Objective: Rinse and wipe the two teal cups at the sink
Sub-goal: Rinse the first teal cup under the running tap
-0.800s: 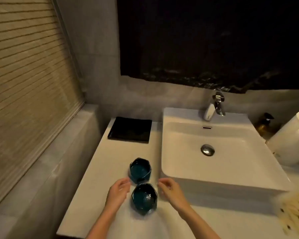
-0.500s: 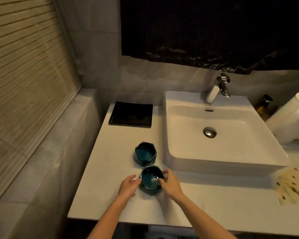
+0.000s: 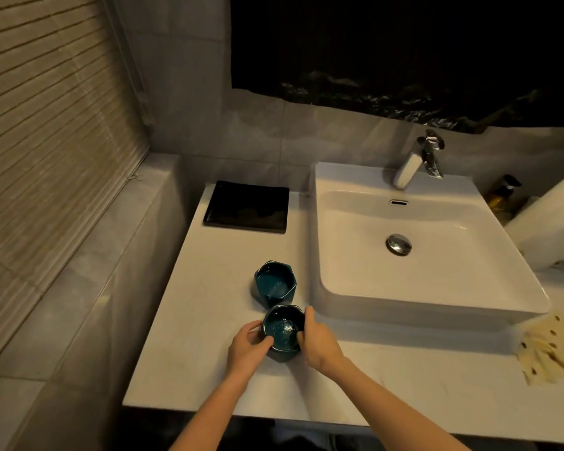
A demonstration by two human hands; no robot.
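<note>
Two faceted teal cups stand on the white counter (image 3: 189,320) left of the sink (image 3: 437,307). The near cup (image 3: 284,330) is gripped from both sides: my left hand (image 3: 248,348) wraps its left wall and my right hand (image 3: 318,341) its right wall, thumb along the rim. The far cup (image 3: 274,283) stands free just behind it, almost touching, upright and open-side up. The white basin with its chrome drain plug (image 3: 399,244) lies to the right, with the faucet (image 3: 420,159) at its back edge.
A black square tray (image 3: 246,206) sits at the back of the counter. Right of the sink stand a white paper roll (image 3: 551,216) and a dark pump bottle (image 3: 503,193). A cream spotted cloth (image 3: 554,349) lies on the counter at front right. Window blinds fill the left wall.
Both hands have come in from either side of the near cup and closed on its walls. The view has pulled back and tilted down; the far cup has not moved.
</note>
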